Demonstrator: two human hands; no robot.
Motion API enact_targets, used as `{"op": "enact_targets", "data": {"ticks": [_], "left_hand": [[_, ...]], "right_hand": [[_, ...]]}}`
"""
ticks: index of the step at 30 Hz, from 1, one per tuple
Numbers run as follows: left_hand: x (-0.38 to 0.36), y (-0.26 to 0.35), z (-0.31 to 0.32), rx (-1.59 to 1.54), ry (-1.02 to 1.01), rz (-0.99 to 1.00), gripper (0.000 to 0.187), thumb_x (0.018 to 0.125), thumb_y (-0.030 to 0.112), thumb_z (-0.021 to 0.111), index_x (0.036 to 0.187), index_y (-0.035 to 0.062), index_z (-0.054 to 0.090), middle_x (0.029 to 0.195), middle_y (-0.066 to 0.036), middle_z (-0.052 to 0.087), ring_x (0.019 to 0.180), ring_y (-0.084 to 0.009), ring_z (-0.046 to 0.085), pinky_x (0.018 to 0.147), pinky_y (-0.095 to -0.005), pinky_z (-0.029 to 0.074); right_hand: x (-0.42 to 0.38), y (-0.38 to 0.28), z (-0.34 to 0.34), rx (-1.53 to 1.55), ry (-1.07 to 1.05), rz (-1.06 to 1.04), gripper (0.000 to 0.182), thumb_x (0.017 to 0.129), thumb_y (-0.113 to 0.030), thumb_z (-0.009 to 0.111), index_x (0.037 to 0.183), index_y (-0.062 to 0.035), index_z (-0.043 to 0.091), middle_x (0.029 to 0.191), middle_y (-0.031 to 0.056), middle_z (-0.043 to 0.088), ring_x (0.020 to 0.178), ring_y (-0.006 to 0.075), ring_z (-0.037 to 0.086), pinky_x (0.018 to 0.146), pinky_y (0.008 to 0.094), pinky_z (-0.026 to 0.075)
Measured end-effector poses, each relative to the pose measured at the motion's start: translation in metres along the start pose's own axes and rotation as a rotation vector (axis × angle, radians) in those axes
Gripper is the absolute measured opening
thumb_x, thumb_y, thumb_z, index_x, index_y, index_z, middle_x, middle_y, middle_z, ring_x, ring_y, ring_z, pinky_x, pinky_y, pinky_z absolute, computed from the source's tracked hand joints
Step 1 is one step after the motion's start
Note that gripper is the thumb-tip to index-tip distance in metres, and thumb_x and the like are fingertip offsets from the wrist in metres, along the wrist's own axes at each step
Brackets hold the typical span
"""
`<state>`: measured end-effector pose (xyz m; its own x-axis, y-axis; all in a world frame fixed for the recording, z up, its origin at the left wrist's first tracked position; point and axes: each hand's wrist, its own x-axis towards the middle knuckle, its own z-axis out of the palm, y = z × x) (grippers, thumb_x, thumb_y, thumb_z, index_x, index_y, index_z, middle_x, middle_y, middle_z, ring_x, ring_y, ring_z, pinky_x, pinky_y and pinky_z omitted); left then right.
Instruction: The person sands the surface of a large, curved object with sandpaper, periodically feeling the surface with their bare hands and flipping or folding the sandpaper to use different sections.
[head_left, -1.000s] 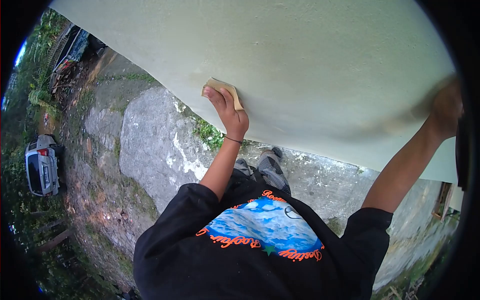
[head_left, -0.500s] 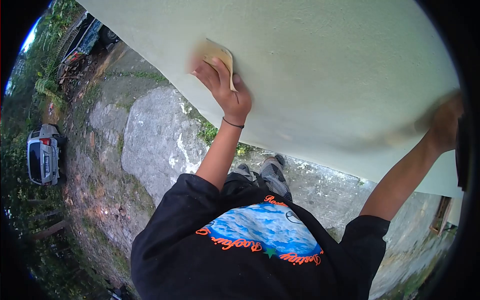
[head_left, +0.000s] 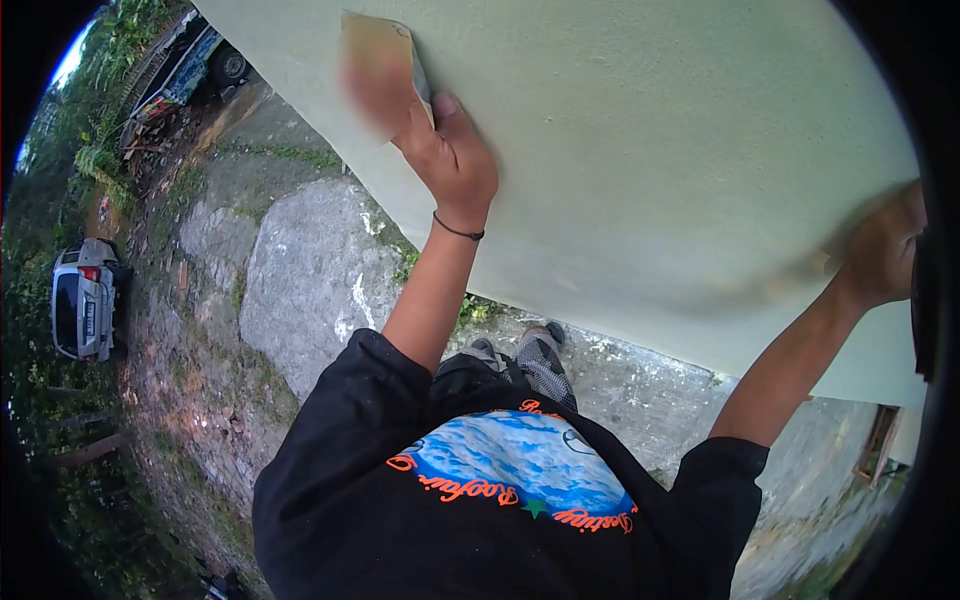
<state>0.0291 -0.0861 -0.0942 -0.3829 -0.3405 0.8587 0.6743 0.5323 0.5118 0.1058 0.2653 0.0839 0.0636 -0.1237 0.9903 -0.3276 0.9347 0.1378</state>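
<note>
My left hand [head_left: 447, 160] is closed around a folded tan sheet of sandpaper [head_left: 388, 38], holding it against the pale green wall [head_left: 640, 140]. Blur covers its fingertips, and the thumb lies along the sheet's right edge. A thin dark band circles that wrist. At the far right, my right hand [head_left: 885, 250] is up at the same wall, casting a shadow on it. The dark rim of the view cuts off part of this hand, and its fingers cannot be made out.
The wall's edge runs diagonally at upper left. My feet [head_left: 540, 345] stand on rough concrete [head_left: 310, 270] near the wall's base. Farther left are a silver car [head_left: 85, 300], a parked truck [head_left: 185, 75] and trees. A wooden frame [head_left: 877, 440] shows at right.
My left hand has slid the sandpaper up and to the left along the wall. My right hand stays near the same place, with a slight shift.
</note>
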Motion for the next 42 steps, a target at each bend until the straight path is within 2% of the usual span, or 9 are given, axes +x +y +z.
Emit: {"op": "enact_targets", "data": {"ticks": [4, 7, 17, 20, 24, 30, 34, 38, 42], "left_hand": [[-0.144, -0.044, -0.001, 0.225, -0.196, 0.094, 0.063, 0.085, 0.009, 0.041, 0.145, 0.0010, 0.024, 0.152, -0.030, 0.006, 0.141, -0.0460, 0.001, 0.111, -0.0577, 0.000], [-0.240, -0.056, -0.034, 0.208, -0.530, -0.167, 0.064, 0.084, 0.007, 0.042, 0.145, -0.0003, 0.024, 0.151, -0.030, 0.005, 0.140, -0.0480, 0.000, 0.111, -0.0573, 0.002], [-0.005, 0.003, 0.001, -0.007, 0.035, -0.050, 0.059, 0.093, 0.009, 0.037, 0.148, 0.0025, 0.018, 0.153, -0.027, 0.001, 0.141, -0.0446, -0.005, 0.111, -0.0552, -0.004], [-0.068, -0.022, 0.001, 0.171, -0.073, 0.062, 0.063, 0.088, 0.009, 0.040, 0.147, 0.0005, 0.020, 0.152, -0.029, 0.006, 0.141, -0.0457, 0.000, 0.111, -0.0560, -0.001], [-0.227, -0.057, -0.034, 0.203, -0.449, -0.201, 0.070, 0.079, 0.000, 0.042, 0.145, -0.0025, 0.020, 0.150, -0.032, 0.007, 0.140, -0.0480, 0.002, 0.113, -0.0551, 0.003], [-0.116, -0.044, -0.022, 0.148, -0.114, -0.323, 0.067, 0.083, 0.000, 0.045, 0.145, -0.0043, 0.019, 0.151, -0.031, 0.001, 0.140, -0.0478, -0.002, 0.113, -0.0530, 0.001], [-0.045, -0.017, -0.012, 0.180, -0.065, -0.110, 0.061, 0.092, 0.004, 0.040, 0.148, 0.0027, 0.016, 0.154, -0.025, 0.001, 0.142, -0.0423, -0.003, 0.113, -0.0507, -0.001], [-0.135, -0.038, -0.011, 0.218, -0.212, -0.028, 0.071, 0.075, -0.001, 0.036, 0.145, -0.0012, 0.023, 0.152, -0.030, 0.005, 0.141, -0.0454, 0.000, 0.112, -0.0559, 0.000], [-0.203, -0.061, -0.035, 0.119, -0.256, -0.416, 0.066, 0.082, -0.002, 0.037, 0.146, -0.0012, 0.020, 0.152, -0.029, 0.004, 0.141, -0.0456, 0.000, 0.113, -0.0516, 0.003]], "right_hand": [[-0.009, -0.010, -0.004, -0.059, 0.001, 0.024, 0.026, 0.092, -0.016, 0.056, 0.084, 0.0072, 0.065, 0.081, 0.0088, 0.066, 0.072, 0.0150, 0.060, 0.067, 0.0279, 0.047], [-0.017, 0.003, -0.017, -0.198, -0.133, 0.149, 0.021, 0.091, -0.012, 0.056, 0.086, 0.0064, 0.065, 0.080, 0.0085, 0.065, 0.071, 0.0154, 0.060, 0.068, 0.0279, 0.047], [-0.013, -0.007, -0.011, -0.101, -0.077, 0.079, 0.016, 0.091, -0.009, 0.057, 0.087, 0.0049, 0.064, 0.081, 0.0078, 0.065, 0.070, 0.0152, 0.058, 0.066, 0.0271, 0.046], [-0.011, -0.013, -0.009, -0.079, -0.077, 0.057, 0.017, 0.092, -0.011, 0.056, 0.093, 0.0040, 0.063, 0.088, 0.0091, 0.066, 0.075, 0.0158, 0.060, 0.070, 0.0277, 0.047], [-0.004, -0.037, -0.003, -0.113, -0.017, -0.017, 0.023, 0.095, -0.017, 0.054, 0.102, 0.0020, 0.064, 0.099, 0.0107, 0.066, 0.086, 0.0181, 0.062, 0.079, 0.0289, 0.048], [-0.009, -0.042, -0.001, -0.241, 0.006, 0.028, 0.027, 0.096, -0.020, 0.051, 0.107, 0.0007, 0.064, 0.104, 0.0110, 0.067, 0.092, 0.0207, 0.064, 0.083, 0.0293, 0.049], [-0.005, -0.032, -0.001, -0.187, -0.005, -0.006, 0.028, 0.095, -0.022, 0.053, 0.105, 0.0012, 0.064, 0.103, 0.0114, 0.067, 0.090, 0.0209, 0.064, 0.082, 0.0288, 0.049], [-0.008, -0.034, -0.001, -0.153, 0.014, 0.048, 0.028, 0.094, -0.022, 0.054, 0.104, 0.0019, 0.064, 0.101, 0.0123, 0.067, 0.090, 0.0211, 0.064, 0.081, 0.0290, 0.049], [-0.001, -0.046, 0.002, -0.200, 0.046, -0.038, 0.026, 0.093, -0.020, 0.056, 0.103, 0.0028, 0.064, 0.101, 0.0130, 0.066, 0.089, 0.0216, 0.064, 0.080, 0.0296, 0.049]]}}
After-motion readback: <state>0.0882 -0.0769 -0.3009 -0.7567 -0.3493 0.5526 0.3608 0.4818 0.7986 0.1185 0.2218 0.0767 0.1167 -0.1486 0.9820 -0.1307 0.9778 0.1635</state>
